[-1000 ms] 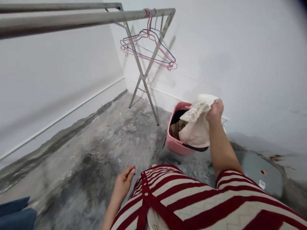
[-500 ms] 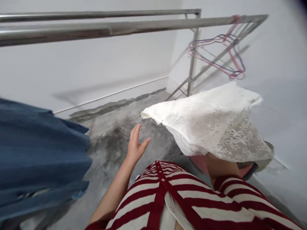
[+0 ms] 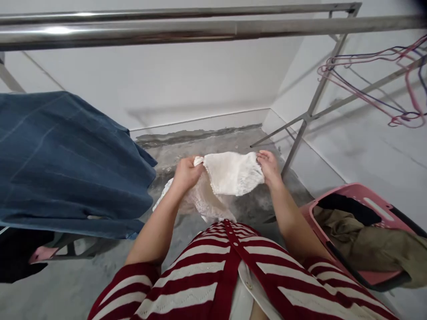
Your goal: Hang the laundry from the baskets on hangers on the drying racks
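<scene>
We note first the room: a white wall (image 3: 150, 75) stands behind a stained concrete floor (image 3: 207, 140). Above, a two-rail steel drying rack (image 3: 167, 30) crosses the full width of the view. Compared with the previous views, the rack's rails now run closer overhead, and the pink and blue wire hangers (image 3: 405, 119) sit at the right edge.

A blue denim garment (image 3: 66, 160) hangs from the rack at left, now far more fully in view. The pink laundry basket (image 3: 367, 200) has moved from ahead of us to the lower right, beside the right forearm. It holds an olive cloth (image 3: 370, 249) and a black cloth (image 3: 347, 209).

The white lace garment (image 3: 231, 173) is no longer raised and spread in the air. It now sits low in front of the red-and-white striped cardigan (image 3: 200, 275), stretched between both hands, with its lower part drooping toward the torso.

The left hand (image 3: 185, 174), open and empty earlier, now grips the garment. Its left fingers (image 3: 187, 171) are curled closed around a gathered fold. The right hand (image 3: 269, 166) holds the opposite edge, with its right fingers (image 3: 267, 156) bent over the lace and pinching it.
</scene>
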`<state>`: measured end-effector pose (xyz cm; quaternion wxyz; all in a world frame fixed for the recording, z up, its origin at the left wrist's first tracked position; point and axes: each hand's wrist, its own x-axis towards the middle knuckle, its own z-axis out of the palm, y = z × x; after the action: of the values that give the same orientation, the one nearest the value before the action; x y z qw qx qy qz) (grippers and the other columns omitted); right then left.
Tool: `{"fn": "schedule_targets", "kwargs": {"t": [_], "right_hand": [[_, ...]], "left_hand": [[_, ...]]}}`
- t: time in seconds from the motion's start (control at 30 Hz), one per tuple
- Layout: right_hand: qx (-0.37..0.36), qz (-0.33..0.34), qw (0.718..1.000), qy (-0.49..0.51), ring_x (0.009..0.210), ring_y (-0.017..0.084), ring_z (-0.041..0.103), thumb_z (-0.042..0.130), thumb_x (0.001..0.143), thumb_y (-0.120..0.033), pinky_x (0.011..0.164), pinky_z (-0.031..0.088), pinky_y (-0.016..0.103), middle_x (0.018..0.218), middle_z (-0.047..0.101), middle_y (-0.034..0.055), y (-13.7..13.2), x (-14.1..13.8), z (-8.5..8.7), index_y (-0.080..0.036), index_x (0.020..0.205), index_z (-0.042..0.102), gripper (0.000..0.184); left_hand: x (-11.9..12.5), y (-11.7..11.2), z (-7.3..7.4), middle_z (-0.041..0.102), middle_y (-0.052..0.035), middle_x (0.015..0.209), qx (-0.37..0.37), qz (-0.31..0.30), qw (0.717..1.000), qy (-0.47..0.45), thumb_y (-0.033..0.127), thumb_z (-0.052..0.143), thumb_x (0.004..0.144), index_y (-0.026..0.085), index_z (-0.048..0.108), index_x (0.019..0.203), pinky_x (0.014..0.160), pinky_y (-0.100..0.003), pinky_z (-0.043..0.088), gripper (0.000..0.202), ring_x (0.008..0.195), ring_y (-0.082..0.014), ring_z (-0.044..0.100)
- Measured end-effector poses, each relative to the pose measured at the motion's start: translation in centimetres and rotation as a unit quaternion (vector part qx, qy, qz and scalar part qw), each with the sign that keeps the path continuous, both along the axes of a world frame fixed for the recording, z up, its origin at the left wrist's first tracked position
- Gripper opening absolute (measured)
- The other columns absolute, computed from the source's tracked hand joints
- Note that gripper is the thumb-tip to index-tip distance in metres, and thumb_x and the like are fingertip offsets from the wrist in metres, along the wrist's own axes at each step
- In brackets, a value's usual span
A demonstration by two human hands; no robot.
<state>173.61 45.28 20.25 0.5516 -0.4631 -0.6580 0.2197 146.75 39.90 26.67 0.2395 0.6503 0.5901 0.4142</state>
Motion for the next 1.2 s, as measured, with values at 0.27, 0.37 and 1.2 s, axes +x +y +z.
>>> {"fn": "schedule_targets", "kwargs": {"t": [0.27, 0.37, 1.2], "right_hand": [[-0.112, 0.12, 0.982, -0.097, 0.097, 0.02, 0.059, 0.053, 0.077, -0.027, 0.082, 0.046, 0.032, 0.11, 0.063, 0.0091, -3.7, -9.1, -2.8, -0.019, 0.119, 0.051, 0.043], [-0.134, 0.084, 0.98, -0.121, 0.079, 0.017, 0.058, 0.042, 0.078, -0.022, 0.074, 0.045, 0.028, 0.085, 0.065, 0.0048, -2.8, -9.1, -3.3, -0.017, 0.093, 0.061, 0.025], [-0.174, -0.021, 0.952, -0.25, 0.098, 0.018, 0.06, 0.044, 0.077, -0.01, 0.087, 0.042, 0.026, 0.1, 0.068, 0.0059, -6.0, -4.9, -6.6, -0.02, 0.093, 0.066, 0.029]], "left_hand": [[2.3, 1.8, -2.6, 0.047, 0.0026, 0.053, -0.068, -0.051, 0.993, 0.086, 0.03, 0.047, 0.077, 0.011, 0.06, 0.062, 0.053, -0.019, 0.029, 0.027, 0.056, -0.0102, 0.046], [0.2, 1.0, -1.7, 0.051, 0.0033, 0.055, -0.054, -0.092, 0.988, 0.115, 0.035, 0.049, 0.079, 0.011, 0.062, 0.067, 0.054, -0.019, 0.029, 0.03, 0.056, -0.0099, 0.048], [-8.0, 1.5, -12.0, 0.069, -0.0094, 0.106, -0.067, 0.055, 0.994, 0.071, 0.019, 0.042, 0.071, 0.016, 0.062, 0.105, 0.085, -0.03, 0.048, 0.04, 0.099, -0.0217, 0.063]]}}
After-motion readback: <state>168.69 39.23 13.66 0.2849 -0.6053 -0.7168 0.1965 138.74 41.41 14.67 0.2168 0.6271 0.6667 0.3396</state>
